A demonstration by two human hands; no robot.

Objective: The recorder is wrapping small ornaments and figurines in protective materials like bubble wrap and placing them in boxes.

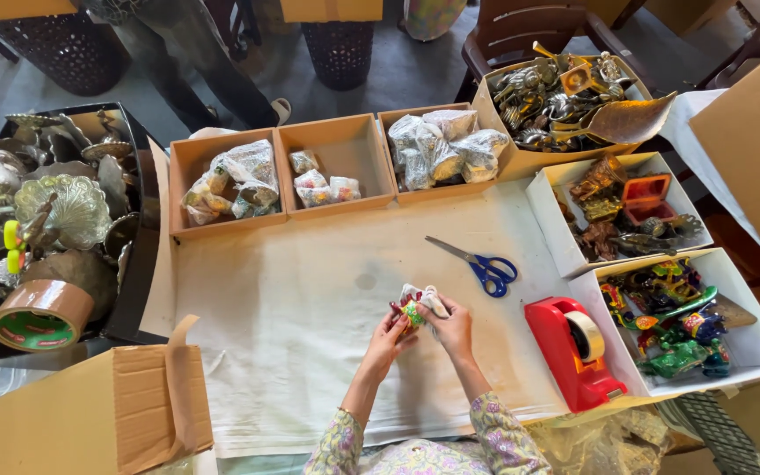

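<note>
My left hand (387,337) and my right hand (453,327) meet over the white cloth (292,352) near the table's front. Together they hold a small colourful painted figurine (412,310), red and green, partly covered by clear wrap (428,297). Both hands have their fingers closed around it. Blue-handled scissors (478,261) lie on the cloth just beyond my hands. A red tape dispenser (572,352) stands to the right of my right hand.
Three brown boxes (283,171) at the back hold wrapped pieces. White boxes (661,317) on the right hold painted and metal figurines. A black tray (46,202) of metal ornaments and a brown tape roll (41,314) sit left. An open carton (90,413) is at front left.
</note>
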